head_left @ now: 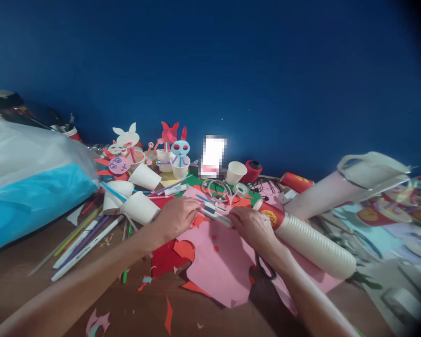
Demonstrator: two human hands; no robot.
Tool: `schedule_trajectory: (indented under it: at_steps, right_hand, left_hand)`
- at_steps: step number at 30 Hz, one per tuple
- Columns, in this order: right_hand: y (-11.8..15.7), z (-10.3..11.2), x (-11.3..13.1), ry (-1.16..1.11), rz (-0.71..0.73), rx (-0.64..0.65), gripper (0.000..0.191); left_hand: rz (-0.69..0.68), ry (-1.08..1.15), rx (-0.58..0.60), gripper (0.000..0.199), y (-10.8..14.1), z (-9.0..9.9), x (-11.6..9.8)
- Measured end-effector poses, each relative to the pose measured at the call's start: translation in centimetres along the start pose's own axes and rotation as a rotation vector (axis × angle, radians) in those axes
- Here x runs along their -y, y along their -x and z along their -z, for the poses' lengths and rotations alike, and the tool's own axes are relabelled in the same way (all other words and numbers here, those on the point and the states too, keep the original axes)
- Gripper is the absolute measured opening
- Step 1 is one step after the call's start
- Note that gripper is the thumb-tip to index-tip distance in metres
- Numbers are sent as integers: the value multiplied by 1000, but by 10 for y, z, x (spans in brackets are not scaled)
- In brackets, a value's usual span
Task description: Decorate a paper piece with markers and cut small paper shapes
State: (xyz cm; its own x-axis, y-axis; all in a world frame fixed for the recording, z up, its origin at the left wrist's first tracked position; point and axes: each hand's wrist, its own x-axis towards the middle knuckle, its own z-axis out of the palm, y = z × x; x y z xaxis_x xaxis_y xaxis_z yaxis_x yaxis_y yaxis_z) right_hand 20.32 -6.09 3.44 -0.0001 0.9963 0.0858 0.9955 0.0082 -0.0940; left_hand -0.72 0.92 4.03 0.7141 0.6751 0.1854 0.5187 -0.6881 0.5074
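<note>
Over the middle of the table, a slim white marker (215,215) with a dark band is held level between both hands. My left hand (177,216) has its fingertips pinched at the marker's left end. At the other end, the fingers of my right hand (254,228) are closed on it. Below them lies a large sheet of pink paper (219,264) with cut edges and a few reddish spots. Red paper (164,257) sticks out at its left side. A black scissors handle (264,267) shows partly beneath my right wrist.
A long stack of paper cups (315,245) lies right of my right hand. Loose white cups (140,207) and several markers (87,248) lie left. Cup figures with paper faces (180,149) stand behind, near the blue wall (210,70). A blue-and-white bag (45,196) bulges at left.
</note>
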Motion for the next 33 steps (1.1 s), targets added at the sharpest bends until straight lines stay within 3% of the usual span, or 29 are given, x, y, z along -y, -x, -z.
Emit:
schedule_trajectory:
  at_steps: [3, 6, 9, 13, 17, 21, 27, 33]
  right_hand:
    - [2, 15, -17, -1, -69, 0, 23]
    - [8, 24, -33, 51, -83, 139, 23]
    - [15, 23, -43, 95, -40, 258, 14]
    - [17, 13, -47, 106, -34, 330, 21]
    - [14, 4, -48, 120, -7, 311, 15]
    - [14, 14, -47, 81, 8, 306, 11]
    - [17, 47, -32, -170, 22, 220, 16]
    - [17, 48, -10, -424, 103, 119, 15]
  left_hand:
    - [-32, -122, 64, 26, -3, -17, 2]
    - [-61, -236, 128, 25, -2, -29, 3]
    - [-81, -296, 167, 25, -1, -34, 6]
    - [-45, -277, 184, 26, -1, -33, 9]
    - [-9, -192, 197, 24, -1, -28, 11]
    - [-13, -134, 192, 23, 4, -26, 15]
    - [10, -117, 186, 23, 9, -26, 18]
    - [99, -113, 179, 11, 8, -27, 17]
